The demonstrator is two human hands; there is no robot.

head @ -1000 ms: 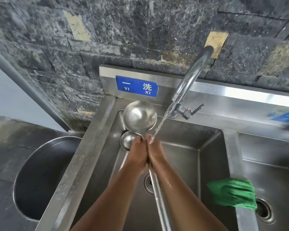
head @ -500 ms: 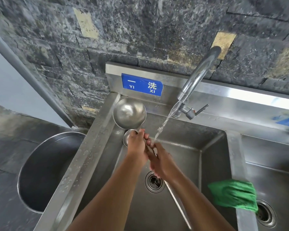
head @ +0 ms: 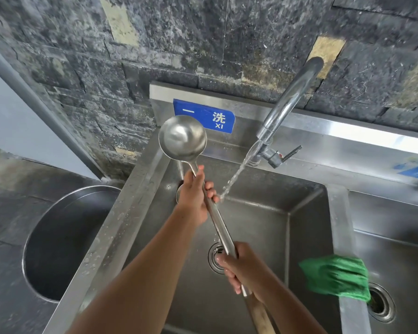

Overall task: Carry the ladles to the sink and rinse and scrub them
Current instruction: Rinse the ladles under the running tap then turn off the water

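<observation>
A long steel ladle (head: 182, 138) is held over the left basin of the steel sink (head: 307, 227), bowl up and away from me. My left hand (head: 194, 194) grips its handle just below the bowl. My right hand (head: 241, 268) grips the handle lower down, above the drain (head: 215, 257). A second ladle's bowl (head: 178, 192) peeks out behind my left hand, mostly hidden. Water runs from the tap (head: 287, 104) onto the handle beside my left fingers.
A green cloth (head: 336, 278) lies draped over the divider between the two basins. A round steel pot (head: 58, 242) is set into the dark counter at the left. A blue sign (head: 204, 115) sits on the backsplash. The right basin has its own drain (head: 380, 302).
My right hand slid down the handle from beside the left hand to near the drain. The ladle bowl rose and moved left, away from the water stream.
</observation>
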